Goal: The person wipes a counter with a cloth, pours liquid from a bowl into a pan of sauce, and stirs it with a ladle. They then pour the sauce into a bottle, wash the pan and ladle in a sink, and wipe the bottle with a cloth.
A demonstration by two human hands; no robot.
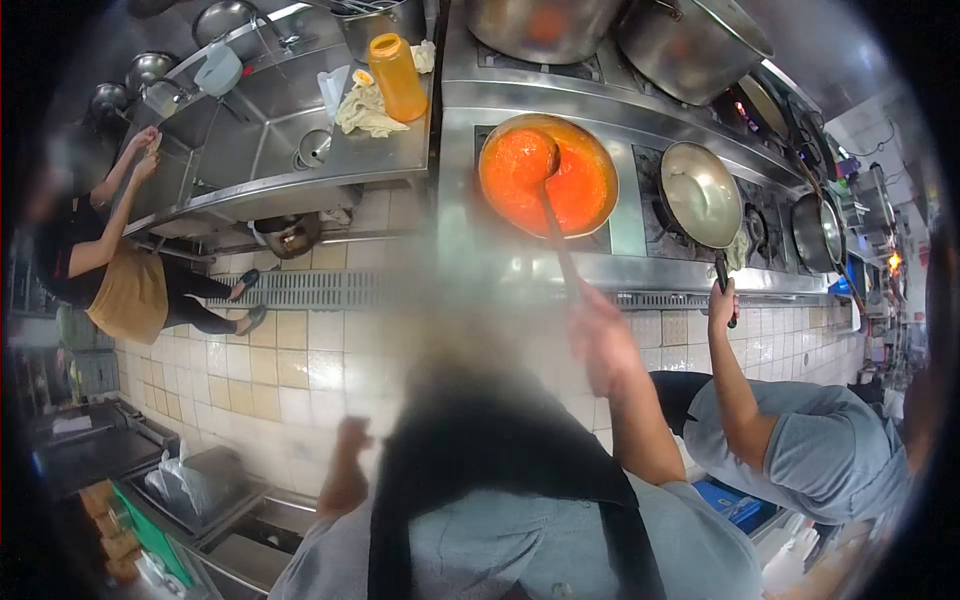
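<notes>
My right hand (603, 335) is closed around the long handle of a ladle (556, 225). The ladle's bowl dips into thick orange-red sauce (578, 192), near the far side of a wide round pan (612, 160) on the stove. Low at my left side hangs my left hand (352, 437), away from the stove and near no utensil. It is blurred, so I cannot make out how its fingers are set.
On the right, a co-worker's hand (722, 303) grips a frying pan (700, 195) over a burner. Large pots (690, 45) stand behind. At left are a steel sink (260, 140), an orange-yellow container (397, 80), a cloth (372, 110) and another person (110, 250).
</notes>
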